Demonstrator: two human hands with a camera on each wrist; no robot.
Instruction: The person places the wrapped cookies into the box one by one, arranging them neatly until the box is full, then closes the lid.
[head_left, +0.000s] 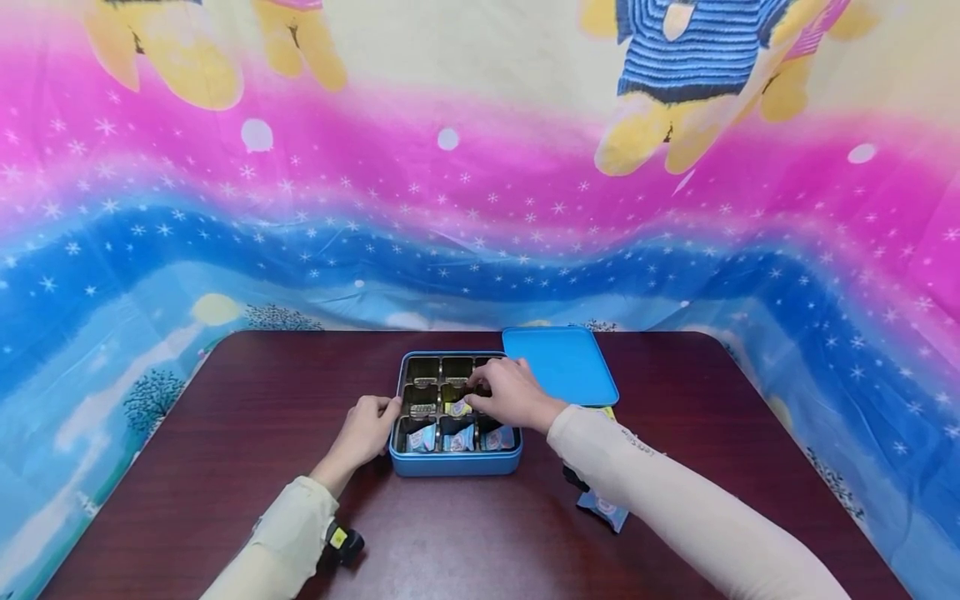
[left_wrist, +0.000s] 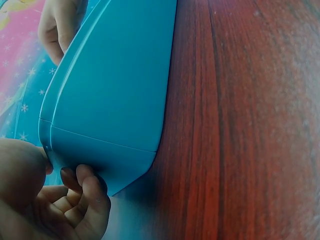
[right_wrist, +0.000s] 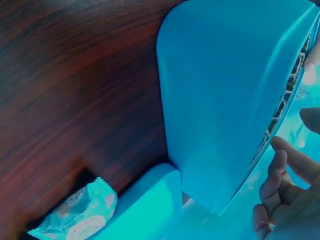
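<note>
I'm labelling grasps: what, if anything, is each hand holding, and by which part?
Left hand: the blue tin, by its left side. Right hand: nothing visible.

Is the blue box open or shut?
Open. The blue lid lies off to the right of the blue box, and the head view shows wrapped sweets in its compartments.

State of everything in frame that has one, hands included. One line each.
blue box: open, partly filled
lid: off, beside the box
front-row packets: wrapped, one per compartment
yellow packet: in the centre compartment
loose packet: wrapped, outside the box
left hand: holding the box's left side
right hand: over the box, thumb and forefinger apart
</note>
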